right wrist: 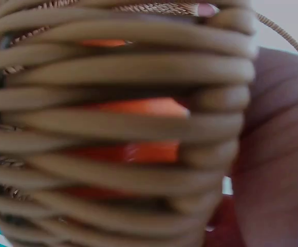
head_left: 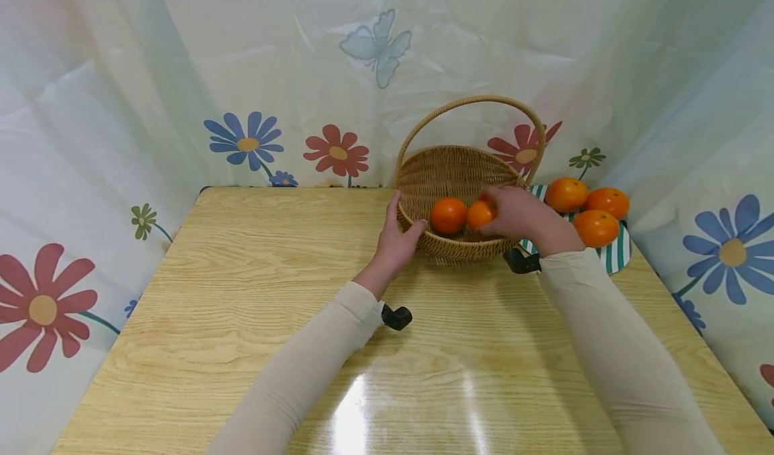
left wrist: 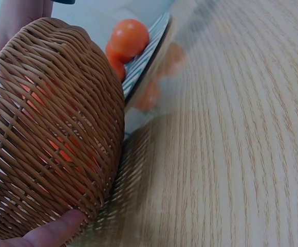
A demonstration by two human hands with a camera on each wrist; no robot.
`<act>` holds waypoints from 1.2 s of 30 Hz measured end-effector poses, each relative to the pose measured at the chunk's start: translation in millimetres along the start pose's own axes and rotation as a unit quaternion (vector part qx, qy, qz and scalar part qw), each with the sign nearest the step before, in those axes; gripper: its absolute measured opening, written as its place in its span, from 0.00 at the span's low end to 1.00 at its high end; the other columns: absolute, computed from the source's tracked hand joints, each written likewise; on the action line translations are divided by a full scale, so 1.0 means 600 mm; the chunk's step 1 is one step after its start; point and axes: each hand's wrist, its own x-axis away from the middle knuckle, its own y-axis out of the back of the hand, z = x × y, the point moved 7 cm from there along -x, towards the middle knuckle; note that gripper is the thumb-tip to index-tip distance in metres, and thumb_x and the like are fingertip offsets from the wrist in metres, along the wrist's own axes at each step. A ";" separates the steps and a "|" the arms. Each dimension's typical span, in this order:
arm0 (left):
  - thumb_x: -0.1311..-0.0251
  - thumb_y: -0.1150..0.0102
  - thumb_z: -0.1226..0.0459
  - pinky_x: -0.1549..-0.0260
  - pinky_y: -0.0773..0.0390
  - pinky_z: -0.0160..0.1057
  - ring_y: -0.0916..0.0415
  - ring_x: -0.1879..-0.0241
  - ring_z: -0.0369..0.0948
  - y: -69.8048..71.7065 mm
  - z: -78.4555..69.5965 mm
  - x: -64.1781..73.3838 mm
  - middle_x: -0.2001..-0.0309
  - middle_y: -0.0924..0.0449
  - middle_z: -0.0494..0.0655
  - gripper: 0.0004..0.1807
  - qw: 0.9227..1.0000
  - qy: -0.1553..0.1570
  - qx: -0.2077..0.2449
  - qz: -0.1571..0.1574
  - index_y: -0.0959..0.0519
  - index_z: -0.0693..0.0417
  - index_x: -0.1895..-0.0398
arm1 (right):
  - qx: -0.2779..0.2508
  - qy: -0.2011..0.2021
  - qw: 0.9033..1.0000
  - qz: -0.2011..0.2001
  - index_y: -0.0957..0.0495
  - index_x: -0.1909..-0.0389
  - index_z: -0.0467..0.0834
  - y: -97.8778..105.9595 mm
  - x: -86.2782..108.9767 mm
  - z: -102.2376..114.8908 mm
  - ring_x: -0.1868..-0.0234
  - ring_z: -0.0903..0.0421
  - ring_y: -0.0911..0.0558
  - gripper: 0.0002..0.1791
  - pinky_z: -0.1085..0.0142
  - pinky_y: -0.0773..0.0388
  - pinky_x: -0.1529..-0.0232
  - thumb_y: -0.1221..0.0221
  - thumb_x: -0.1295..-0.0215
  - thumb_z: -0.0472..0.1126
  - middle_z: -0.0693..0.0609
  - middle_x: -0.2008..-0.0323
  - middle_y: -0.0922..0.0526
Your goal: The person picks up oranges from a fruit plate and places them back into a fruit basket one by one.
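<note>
A wicker basket (head_left: 459,250) with a tall arched handle stands at the back of the table. My left hand (head_left: 396,243) holds its left side, with the thumb (left wrist: 56,229) against the woven wall in the left wrist view. Inside the basket lies one orange (head_left: 449,215). Beside it, my right hand (head_left: 523,216) reaches over the right rim and grips a second orange (head_left: 480,214) low in the basket. In the right wrist view the weave covers most of the fruit, and my right fingertips are hidden.
Right of the basket, a green-and-white striped plate (head_left: 618,252) bears three more oranges (head_left: 595,228), partly behind my right wrist. The wooden table (head_left: 272,273) reaches back to a flowered curtain (head_left: 290,52).
</note>
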 end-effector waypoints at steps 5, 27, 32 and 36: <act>0.35 0.45 0.52 0.61 0.29 0.44 0.29 0.50 0.51 0.001 0.000 0.000 0.23 0.52 0.51 0.43 1.000 0.000 0.003 0.000 0.59 0.18 0.25 | 0.001 0.004 0.999 0.033 0.29 0.39 0.36 -0.011 -0.010 0.003 0.59 0.45 0.23 0.34 0.49 0.25 0.54 0.35 0.48 0.45 0.38 0.51 0.19; 0.35 0.45 0.50 0.62 0.27 0.42 0.28 0.55 0.50 -0.001 -0.004 0.004 0.24 0.49 0.50 0.42 1.000 0.003 -0.001 -0.001 0.59 0.15 0.27 | -0.007 -0.020 0.996 0.084 0.33 0.33 0.37 -0.021 -0.016 -0.001 0.46 0.40 0.23 0.38 0.43 0.28 0.45 0.36 0.44 0.46 0.36 0.41 0.23; 0.35 0.45 0.50 0.66 0.27 0.39 0.29 0.57 0.48 -0.002 -0.001 0.003 0.24 0.50 0.50 0.42 1.000 0.010 0.005 -0.002 0.58 0.14 0.27 | -0.011 -0.011 0.998 0.064 0.31 0.34 0.38 -0.009 -0.006 -0.004 0.43 0.36 0.24 0.35 0.41 0.29 0.43 0.36 0.41 0.47 0.34 0.41 0.23; 0.35 0.45 0.51 0.69 0.27 0.39 0.31 0.66 0.46 -0.003 0.000 0.002 0.24 0.49 0.51 0.42 1.000 0.008 0.008 -0.002 0.58 0.15 0.27 | -0.011 -0.002 0.999 0.035 0.30 0.35 0.38 0.003 0.004 -0.007 0.43 0.35 0.24 0.33 0.40 0.30 0.43 0.37 0.39 0.48 0.34 0.42 0.23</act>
